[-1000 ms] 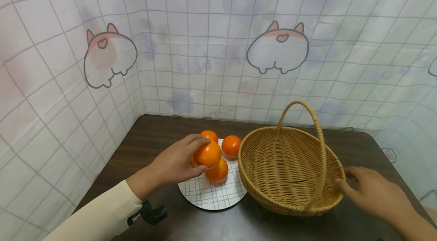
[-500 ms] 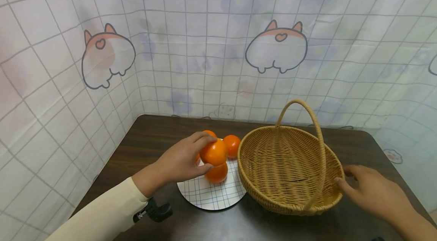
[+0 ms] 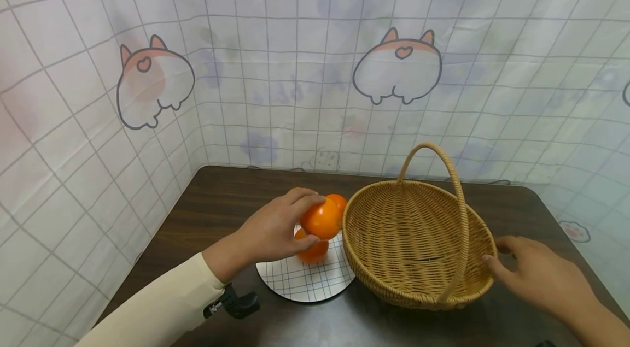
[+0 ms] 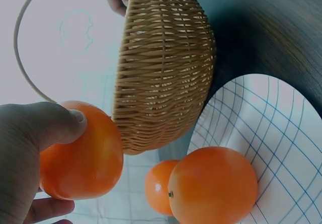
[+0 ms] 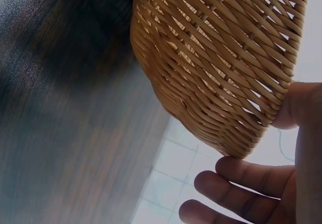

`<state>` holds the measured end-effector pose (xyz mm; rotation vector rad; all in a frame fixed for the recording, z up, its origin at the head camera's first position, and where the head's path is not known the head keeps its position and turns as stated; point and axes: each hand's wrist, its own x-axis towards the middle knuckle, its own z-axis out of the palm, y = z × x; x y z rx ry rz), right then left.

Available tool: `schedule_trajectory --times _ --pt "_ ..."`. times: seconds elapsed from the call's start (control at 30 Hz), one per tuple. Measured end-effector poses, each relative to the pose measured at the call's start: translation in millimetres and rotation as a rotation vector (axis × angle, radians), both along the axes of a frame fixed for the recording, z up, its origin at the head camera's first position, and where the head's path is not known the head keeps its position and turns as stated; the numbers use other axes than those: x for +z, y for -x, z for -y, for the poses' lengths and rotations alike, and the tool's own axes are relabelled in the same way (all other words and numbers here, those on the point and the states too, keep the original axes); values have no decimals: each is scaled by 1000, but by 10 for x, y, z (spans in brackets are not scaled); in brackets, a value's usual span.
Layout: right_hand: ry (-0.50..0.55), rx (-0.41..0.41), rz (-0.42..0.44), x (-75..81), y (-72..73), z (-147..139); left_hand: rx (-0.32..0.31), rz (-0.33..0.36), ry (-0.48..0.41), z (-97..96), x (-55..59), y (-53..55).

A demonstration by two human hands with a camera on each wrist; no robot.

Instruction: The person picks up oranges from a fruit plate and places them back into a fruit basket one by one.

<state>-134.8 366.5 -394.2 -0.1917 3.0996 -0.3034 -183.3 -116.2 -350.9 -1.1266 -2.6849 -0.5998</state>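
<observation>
My left hand [image 3: 275, 229] grips an orange [image 3: 322, 219] between thumb and fingers, above the plate and close to the basket's left rim. In the left wrist view, the thumb presses on the held orange [image 4: 83, 158]. Below lies a white plate [image 3: 315, 287] with a blue grid; an orange [image 3: 312, 251] sits on it, and another orange [image 3: 337, 201] shows behind the held one. To the right stands a tan wicker basket [image 3: 364, 276] with a tall arched handle and nothing inside. My right hand [image 3: 546, 276] holds its right rim, thumb inside and fingers outside.
Everything stands on a dark wood table [image 3: 221, 188]. Behind and to the left hangs a white gridded curtain [image 3: 295, 90] with cartoon corgi prints. A black strap device [image 3: 238, 303] sits on my left wrist. The basket handle [image 3: 455, 188] arches over the opening.
My left hand has moved right with the orange, from over the plate's middle toward the basket, covering the orange at the back. The right hand and the basket have stayed in place.
</observation>
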Motion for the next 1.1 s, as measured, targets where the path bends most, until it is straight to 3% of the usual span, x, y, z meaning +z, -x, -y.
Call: schedule_trajectory --times 0.53,1.1 --pt "1 3 -3 12 -1 0 -38 -25 -13 -190 60 8" --pt "-2 6 -13 25 -7 12 -69 -50 -3 -352 50 33"
